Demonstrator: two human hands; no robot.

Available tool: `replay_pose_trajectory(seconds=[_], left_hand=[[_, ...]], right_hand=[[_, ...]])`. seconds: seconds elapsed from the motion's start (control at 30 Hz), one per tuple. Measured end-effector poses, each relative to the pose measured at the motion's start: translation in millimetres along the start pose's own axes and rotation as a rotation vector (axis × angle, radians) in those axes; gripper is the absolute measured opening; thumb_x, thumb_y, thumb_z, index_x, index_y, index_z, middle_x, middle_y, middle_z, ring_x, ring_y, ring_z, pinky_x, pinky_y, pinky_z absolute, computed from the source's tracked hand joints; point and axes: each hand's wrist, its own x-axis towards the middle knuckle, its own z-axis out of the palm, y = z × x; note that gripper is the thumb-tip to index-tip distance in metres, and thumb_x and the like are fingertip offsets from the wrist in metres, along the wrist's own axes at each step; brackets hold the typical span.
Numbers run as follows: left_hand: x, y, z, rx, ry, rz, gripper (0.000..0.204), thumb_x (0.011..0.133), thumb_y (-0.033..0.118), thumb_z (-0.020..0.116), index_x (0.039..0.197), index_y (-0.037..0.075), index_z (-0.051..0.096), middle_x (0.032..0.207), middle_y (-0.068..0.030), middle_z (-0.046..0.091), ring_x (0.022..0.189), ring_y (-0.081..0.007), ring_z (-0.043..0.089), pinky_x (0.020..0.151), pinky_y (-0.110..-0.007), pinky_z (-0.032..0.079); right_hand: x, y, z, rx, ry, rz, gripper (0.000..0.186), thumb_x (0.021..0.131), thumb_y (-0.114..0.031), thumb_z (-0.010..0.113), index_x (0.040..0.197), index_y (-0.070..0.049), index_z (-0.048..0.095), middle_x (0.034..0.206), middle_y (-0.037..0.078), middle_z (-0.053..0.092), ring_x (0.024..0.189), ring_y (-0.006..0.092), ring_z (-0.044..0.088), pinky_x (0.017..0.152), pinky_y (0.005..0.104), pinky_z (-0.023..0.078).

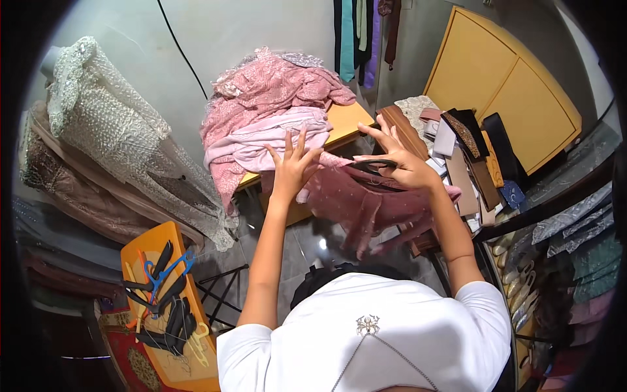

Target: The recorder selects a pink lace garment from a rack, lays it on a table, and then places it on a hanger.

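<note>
A sheer mauve garment with small light specks hangs in front of me, below and between my hands. The curved bar of a black hanger shows at its top. My right hand grips the hanger near the garment's upper edge, its upper fingers stretched up and apart. At the garment's left shoulder is my left hand, with fingers spread and the thumb side against the cloth. Beyond my hands, a pile of pink textured garments covers much of a yellow table. A smoother pink piece lies in front.
At left stands a white beaded gown. A yellow-topped stand holds several hangers. Boxes and accessories crowd the right beside a yellow cabinet. Shoes and hanging clothes line the right edge.
</note>
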Motion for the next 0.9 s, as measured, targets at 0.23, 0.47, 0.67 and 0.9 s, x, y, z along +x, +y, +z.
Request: replay_pose_trajectory(seconds=[0.23,0.47,0.67,0.9], left_hand=[[-32,62,-7,-0.02,0.046,0.038,0.01,0.079,0.02,0.059,0.08,0.013,0.054,0.14,-0.0028,0.037,0.135,-0.0289,0.021,0.096,-0.072,-0.005],[-44,113,-52,-0.206,-0.057,-0.077,0.028,0.084,0.026,0.056,0.066,0.007,0.047,0.132,0.0001,0.048,0.132,-0.0272,0.029,0.1,-0.067,-0.003],[-71,119,-70,-0.033,-0.121,-0.077,0.037,0.078,0.038,0.059,0.061,0.009,0.046,0.128,0.003,0.051,0.129,-0.0253,0.035,0.097,-0.071,0.0],[-101,120,-85,-0.073,-0.102,-0.182,0.042,0.076,0.041,0.06,0.056,0.009,0.042,0.125,0.0025,0.054,0.13,-0.0277,0.034,0.098,-0.069,-0.003]], right_hand=[[-49,-11,-23,-0.047,-0.047,-0.027,0.052,0.076,-0.005,0.055,0.119,-0.034,0.058,0.148,0.004,0.02,0.137,0.0391,-0.001,0.102,0.0619,-0.007],[-93,16,-11,-0.096,0.236,-0.011,0.037,0.087,-0.042,0.052,0.081,-0.01,0.069,0.138,0.001,0.04,0.137,0.0359,0.006,0.102,0.0613,-0.009],[-105,17,22,-0.247,0.564,-0.097,0.043,0.078,-0.047,0.058,0.063,-0.006,0.06,0.134,0.001,0.046,0.136,0.0404,0.004,0.099,0.0627,-0.014],[-97,5,37,-0.279,0.738,-0.137,0.032,0.068,-0.041,0.068,0.062,-0.01,0.063,0.13,0.0,0.05,0.136,0.0409,0.007,0.099,0.0612,-0.015]])
